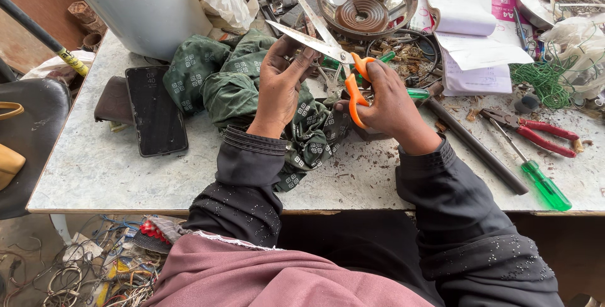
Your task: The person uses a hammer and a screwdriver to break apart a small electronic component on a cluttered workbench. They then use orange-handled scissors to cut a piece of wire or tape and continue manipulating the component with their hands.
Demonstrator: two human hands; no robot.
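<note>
Black phone (pixel 155 110) lies well left of the left hand (pixel 280 86), which pinches one open blade of the orange-handled scissors (pixel 334 55). Right hand (pixel 391 102) grips the handles. Red pliers (pixel 535 132) and green screwdriver (pixel 535 178) lie right of it.

The scissors (pixel 343 61) have orange loop handles and long silver blades. The blades stand wide open, one pointing left and one up, raised above the cluttered table.
</note>
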